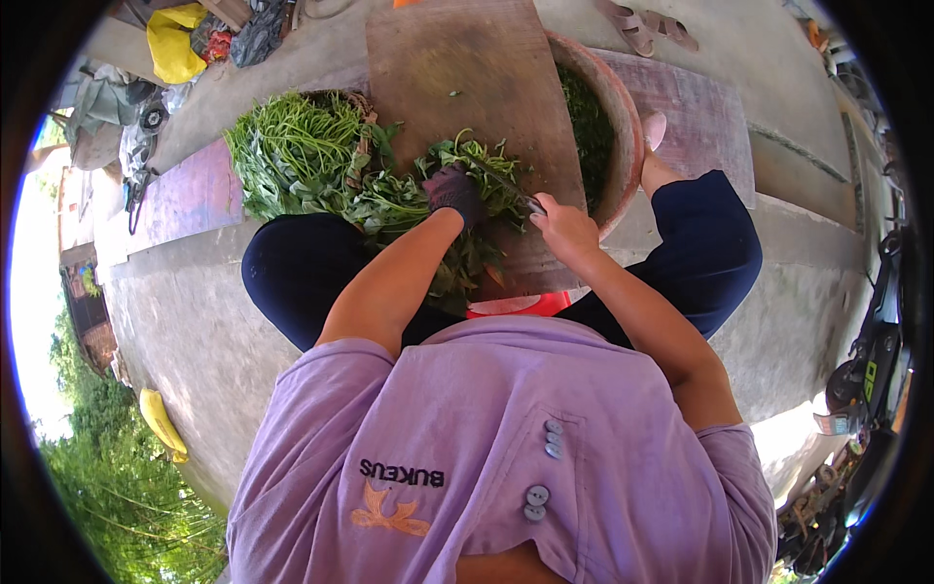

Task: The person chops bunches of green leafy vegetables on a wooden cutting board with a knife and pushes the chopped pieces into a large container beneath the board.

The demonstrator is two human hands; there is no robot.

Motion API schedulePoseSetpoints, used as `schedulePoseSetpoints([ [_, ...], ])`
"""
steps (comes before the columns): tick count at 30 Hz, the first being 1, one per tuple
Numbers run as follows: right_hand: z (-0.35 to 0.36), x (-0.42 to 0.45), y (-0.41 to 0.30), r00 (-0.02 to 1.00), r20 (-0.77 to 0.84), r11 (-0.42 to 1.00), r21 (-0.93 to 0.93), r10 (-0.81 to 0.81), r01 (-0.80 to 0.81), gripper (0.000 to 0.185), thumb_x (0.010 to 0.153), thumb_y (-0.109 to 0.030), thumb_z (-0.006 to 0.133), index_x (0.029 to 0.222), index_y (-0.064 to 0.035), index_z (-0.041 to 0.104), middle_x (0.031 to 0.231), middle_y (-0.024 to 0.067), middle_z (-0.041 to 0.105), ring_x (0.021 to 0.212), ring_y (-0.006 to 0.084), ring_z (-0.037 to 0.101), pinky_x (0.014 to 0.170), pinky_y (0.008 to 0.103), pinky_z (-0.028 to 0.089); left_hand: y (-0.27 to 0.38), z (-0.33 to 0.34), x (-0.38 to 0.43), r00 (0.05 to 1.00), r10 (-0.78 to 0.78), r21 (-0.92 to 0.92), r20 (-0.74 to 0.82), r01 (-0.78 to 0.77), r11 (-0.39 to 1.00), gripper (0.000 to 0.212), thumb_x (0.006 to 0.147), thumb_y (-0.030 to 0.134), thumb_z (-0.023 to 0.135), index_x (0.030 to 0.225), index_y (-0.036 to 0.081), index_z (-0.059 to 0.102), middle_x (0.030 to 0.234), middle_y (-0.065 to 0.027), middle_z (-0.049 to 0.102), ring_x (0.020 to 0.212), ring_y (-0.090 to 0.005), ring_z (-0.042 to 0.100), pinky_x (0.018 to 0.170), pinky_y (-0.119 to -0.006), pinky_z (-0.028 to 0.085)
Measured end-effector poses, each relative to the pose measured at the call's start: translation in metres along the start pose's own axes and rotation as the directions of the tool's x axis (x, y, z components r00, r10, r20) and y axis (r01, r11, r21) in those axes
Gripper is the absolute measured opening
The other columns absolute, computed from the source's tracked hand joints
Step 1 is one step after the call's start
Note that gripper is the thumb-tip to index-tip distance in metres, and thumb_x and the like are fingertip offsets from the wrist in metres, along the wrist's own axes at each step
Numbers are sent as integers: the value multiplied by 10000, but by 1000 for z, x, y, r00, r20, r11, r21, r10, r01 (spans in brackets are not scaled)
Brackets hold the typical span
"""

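Observation:
My left hand, in a dark knitted glove, presses on a bunch of leafy green stems on a wooden board. The bare fingers of my right hand are closed around the handle of a knife. Its dark blade lies slanted across the stems, just right of the glove. Leaves hide part of the blade's edge. A woven basket heaped with long greens stands left of the board. Under the board's right side is a round reddish tub with chopped greens inside.
A red plastic stool or basin edge shows below the board. Sandals lie on the concrete floor at the upper right. Bags, one of them yellow, are piled at the upper left. Another yellow sack lies at the left.

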State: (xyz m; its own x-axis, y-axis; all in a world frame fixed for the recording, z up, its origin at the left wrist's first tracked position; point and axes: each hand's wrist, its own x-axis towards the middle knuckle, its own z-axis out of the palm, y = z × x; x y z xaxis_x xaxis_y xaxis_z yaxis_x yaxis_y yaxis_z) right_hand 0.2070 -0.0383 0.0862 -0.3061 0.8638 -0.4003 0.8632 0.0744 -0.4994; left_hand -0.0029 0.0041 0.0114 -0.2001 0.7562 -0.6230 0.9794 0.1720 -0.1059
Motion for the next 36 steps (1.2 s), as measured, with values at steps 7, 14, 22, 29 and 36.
schedulePoseSetpoints([
  [7,-7,-10,-31,976,-148,978,-159,-162,138,280,995,-337,505,1190,-138,540,835,203,697,781,427,676,702,539,521,-27,28,36,996,90,-34,-3,-90,995,1301,476,600,881,1510,72,294,1428,-200,453,1317,-360,471,1048,-555,390],
  [14,-1,23,14,996,0,987,-136,85,-84,254,1008,-310,484,1218,-179,544,838,199,697,791,427,676,675,545,508,1,5,12,999,-16,115,49,10,993,1218,558,632,835,1490,41,322,1417,-189,477,1316,-337,479,1015,-548,414],
  [22,1,6,-4,991,-79,972,-218,-107,88,322,1003,-346,498,1283,-193,536,820,179,680,744,416,673,639,526,514,-4,-7,22,970,186,-18,158,-186,982,1032,622,574,800,1433,42,446,1388,-168,503,1297,-333,496,991,-537,420],
  [29,4,16,-8,999,32,985,-172,12,-6,258,1010,-308,476,1212,-156,526,790,203,669,752,439,663,651,554,497,-5,10,11,997,9,8,-74,-8,1000,1032,623,550,790,1421,10,420,1362,-232,493,1245,-382,501,962,-529,418],
  [36,25,76,-19,987,137,996,1,84,-84,245,988,-274,475,1084,-76,585,953,212,695,883,436,663,732,549,494,-6,-3,7,991,134,101,-8,-132,986,1043,628,544,801,1418,-9,403,1335,-250,496,1232,-403,492,973,-519,412],
])
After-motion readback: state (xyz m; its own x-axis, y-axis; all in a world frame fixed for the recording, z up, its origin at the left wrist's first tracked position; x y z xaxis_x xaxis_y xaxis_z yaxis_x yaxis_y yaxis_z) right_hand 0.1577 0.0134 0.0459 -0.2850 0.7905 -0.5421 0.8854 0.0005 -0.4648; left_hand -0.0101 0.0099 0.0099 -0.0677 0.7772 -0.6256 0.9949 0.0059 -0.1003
